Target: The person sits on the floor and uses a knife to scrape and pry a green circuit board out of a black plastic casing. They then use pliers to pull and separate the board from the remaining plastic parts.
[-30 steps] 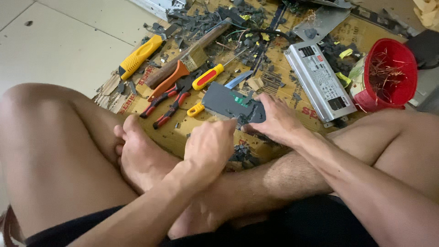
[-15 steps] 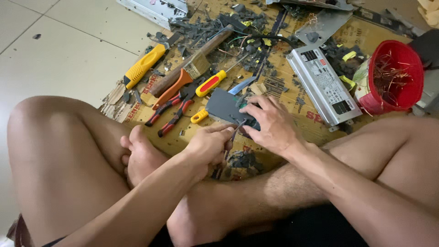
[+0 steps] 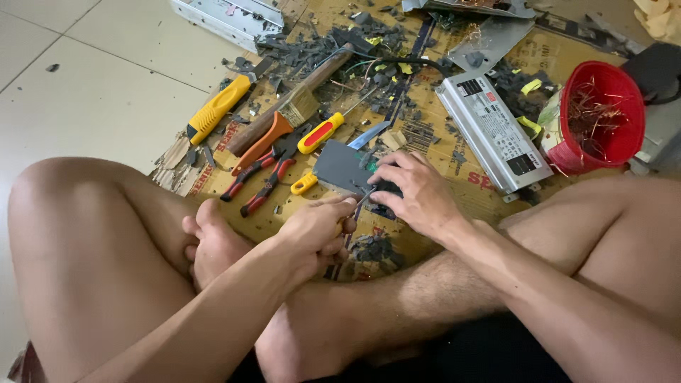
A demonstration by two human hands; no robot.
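Observation:
I sit cross-legged on the floor. My right hand (image 3: pixel 415 195) presses down on a dark grey flat block (image 3: pixel 344 169) lying on cardboard (image 3: pixel 454 152). My left hand (image 3: pixel 316 230) is closed around a thin metal tool (image 3: pixel 362 201) whose tip points at the block's near edge, just below my right fingers. Most of the tool's handle is hidden in my fist.
Red-handled pliers (image 3: pixel 273 177), a red-and-yellow screwdriver (image 3: pixel 320 133), a yellow-handled tool (image 3: pixel 216 108), a wooden brush (image 3: pixel 298 99) and a silver metal power unit (image 3: pixel 491 133) lie on the cardboard. A red bucket (image 3: pixel 601 113) of copper wire stands at right. Dark debris (image 3: pixel 319 50) is scattered behind.
My left hand moved up from my foot toward the grey block and now holds a thin tool against it. My right hand shifted slightly over the block.

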